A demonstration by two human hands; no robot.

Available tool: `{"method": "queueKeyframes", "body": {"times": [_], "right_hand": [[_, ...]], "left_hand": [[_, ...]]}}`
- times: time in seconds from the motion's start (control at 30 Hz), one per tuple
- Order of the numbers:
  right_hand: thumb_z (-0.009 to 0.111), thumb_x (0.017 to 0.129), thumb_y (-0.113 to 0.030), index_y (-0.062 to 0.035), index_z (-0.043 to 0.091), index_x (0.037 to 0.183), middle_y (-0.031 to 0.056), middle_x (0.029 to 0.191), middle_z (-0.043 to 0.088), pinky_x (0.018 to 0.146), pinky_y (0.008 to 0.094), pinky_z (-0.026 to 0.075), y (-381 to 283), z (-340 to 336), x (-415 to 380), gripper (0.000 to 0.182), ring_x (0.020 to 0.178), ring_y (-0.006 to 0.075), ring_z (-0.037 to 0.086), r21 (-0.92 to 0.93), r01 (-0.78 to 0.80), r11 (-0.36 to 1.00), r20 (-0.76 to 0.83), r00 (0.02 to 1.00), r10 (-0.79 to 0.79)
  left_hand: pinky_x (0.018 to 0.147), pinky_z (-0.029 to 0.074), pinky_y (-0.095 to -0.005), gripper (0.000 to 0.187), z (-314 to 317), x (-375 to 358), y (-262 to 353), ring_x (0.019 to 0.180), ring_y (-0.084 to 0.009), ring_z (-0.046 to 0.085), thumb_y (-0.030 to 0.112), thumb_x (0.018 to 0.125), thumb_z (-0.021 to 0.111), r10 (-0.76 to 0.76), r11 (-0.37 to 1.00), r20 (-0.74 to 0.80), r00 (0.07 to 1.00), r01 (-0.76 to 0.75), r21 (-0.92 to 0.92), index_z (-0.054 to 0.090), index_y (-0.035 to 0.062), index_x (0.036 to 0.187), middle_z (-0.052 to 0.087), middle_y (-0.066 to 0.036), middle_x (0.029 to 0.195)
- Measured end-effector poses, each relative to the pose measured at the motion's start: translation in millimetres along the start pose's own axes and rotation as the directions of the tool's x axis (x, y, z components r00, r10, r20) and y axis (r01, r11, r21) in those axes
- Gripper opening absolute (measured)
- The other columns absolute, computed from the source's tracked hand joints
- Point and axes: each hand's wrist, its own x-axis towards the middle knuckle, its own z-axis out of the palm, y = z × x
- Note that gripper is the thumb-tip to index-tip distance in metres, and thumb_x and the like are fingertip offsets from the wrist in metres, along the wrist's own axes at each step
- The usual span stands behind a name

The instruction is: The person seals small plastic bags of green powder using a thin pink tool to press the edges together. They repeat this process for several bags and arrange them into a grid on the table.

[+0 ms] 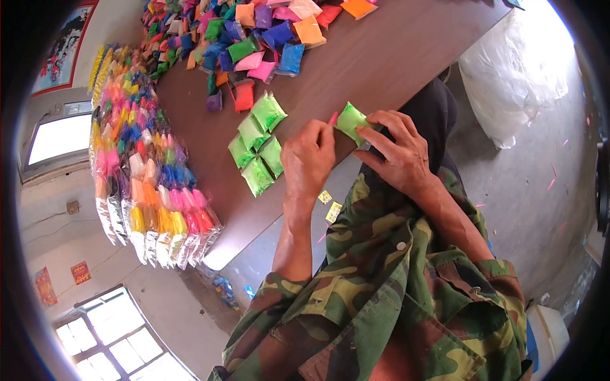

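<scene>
A light green packet (351, 122) in clear wrapping is held by my right hand (401, 152), the thumb below and the fingers at its right edge. Beside the packet's left edge, my left hand (307, 152) is closed, and a small pink strip (333, 118) sticks out at its fingertips. What else the left fingers may grip is hidden. To the left of that hand, several matching green packets (253, 133) lie close together on the brown table (203, 136).
A heap of small coloured packets (244, 47) covers the table's far side. Filled clear bags (143, 184) stand in rows along the left edge. A large clear plastic sack (508, 76) sits on the floor at right, near scattered pink strips (551, 184).
</scene>
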Motion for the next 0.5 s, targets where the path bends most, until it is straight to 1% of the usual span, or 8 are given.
{"method": "queueKeyframes", "body": {"times": [0.1,0.2,0.3,0.4,0.43,0.5], "right_hand": [[0.096,0.070,-0.014,-0.0146,0.076,0.120,0.0050,0.127,0.065,0.092,0.0407,0.060,1,1,-1,0.054,0.117,0.0315,0.067,0.004,-0.002,1.000,-0.004,1.000,0.002],[0.095,0.074,-0.013,-0.0126,0.077,0.119,0.0065,0.123,0.068,0.089,0.0409,0.061,2,1,2,0.049,0.112,0.0316,0.070,0.022,0.013,1.000,-0.042,0.999,-0.012],[0.093,0.080,-0.012,-0.0084,0.078,0.115,0.0086,0.112,0.073,0.080,0.0383,0.062,-2,-2,9,0.039,0.098,0.0288,0.073,0.058,-0.019,0.998,-0.129,0.991,0.026],[0.091,0.085,-0.011,-0.0036,0.079,0.111,0.0098,0.098,0.075,0.070,0.0352,0.061,-9,-4,12,0.029,0.083,0.0268,0.074,0.163,-0.188,0.969,-0.143,0.967,0.212],[0.087,0.092,-0.010,0.0000,0.079,0.111,0.0117,0.090,0.077,0.065,0.0322,0.059,-8,-3,15,0.023,0.073,0.0228,0.074,0.208,-0.187,0.960,-0.149,0.964,0.220],[0.084,0.095,-0.010,0.0011,0.078,0.110,0.0134,0.087,0.077,0.065,0.0316,0.059,-15,-4,14,0.019,0.072,0.0206,0.075,0.357,-0.379,0.854,-0.040,0.907,0.419]], "left_hand": [[0.063,0.052,-0.0366,0.014,-2,9,-16,0.063,-0.0194,0.067,0.016,0.101,0.075,0.065,0.995,-0.058,0.996,-0.060,0.085,0.076,0.0023,0.098,0.073,-0.012,0.076],[0.064,0.054,-0.0424,0.011,-7,6,-8,0.066,-0.0299,0.070,0.011,0.099,0.076,0.010,0.995,-0.082,0.997,-0.018,-0.094,0.072,0.0025,0.094,0.072,-0.015,0.077],[0.063,0.052,-0.0373,0.010,-11,-1,3,0.063,-0.0209,0.066,0.010,0.100,0.077,-0.012,0.983,-0.134,0.991,-0.013,-0.181,0.073,0.0010,0.096,0.071,-0.013,0.077],[0.062,0.052,-0.0338,0.008,-15,-6,10,0.063,-0.0167,0.064,0.008,0.099,0.078,-0.008,0.980,-0.182,0.983,-0.029,-0.198,0.074,0.0005,0.098,0.071,-0.012,0.078],[0.062,0.052,-0.0325,0.010,-16,-9,14,0.064,-0.0150,0.065,0.009,0.100,0.078,-0.013,0.977,-0.172,0.985,-0.024,-0.212,0.075,0.0002,0.099,0.072,-0.010,0.078],[0.063,0.052,-0.0300,0.013,-15,-15,24,0.066,-0.0116,0.065,0.013,0.101,0.079,-0.020,0.971,-0.150,0.988,-0.017,-0.239,0.077,-0.0004,0.102,0.073,-0.007,0.078]]}}
